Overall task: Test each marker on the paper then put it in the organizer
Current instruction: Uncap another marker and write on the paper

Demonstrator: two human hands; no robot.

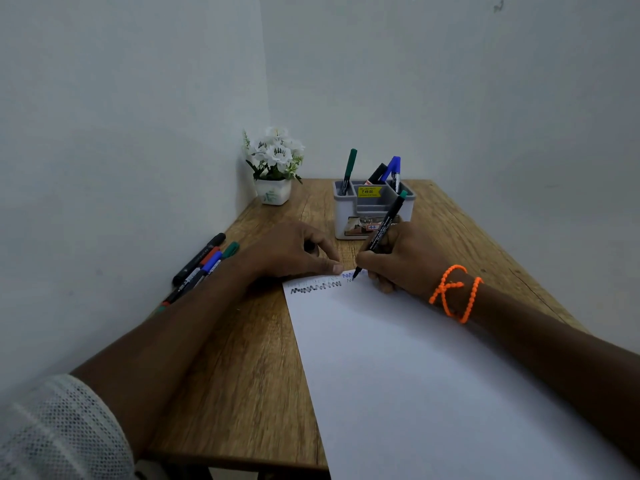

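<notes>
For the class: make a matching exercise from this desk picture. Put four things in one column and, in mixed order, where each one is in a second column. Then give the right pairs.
Things
1. flower pot
2. organizer
3. paper
4. untested markers

Places
A. under the right hand and the left hand's fingertips
B. far left corner of the table, by the wall
C. left table edge, beside the left forearm
D. far middle of the table, holding upright markers

Pairs: 1-B, 2-D, 3-A, 4-C
</notes>
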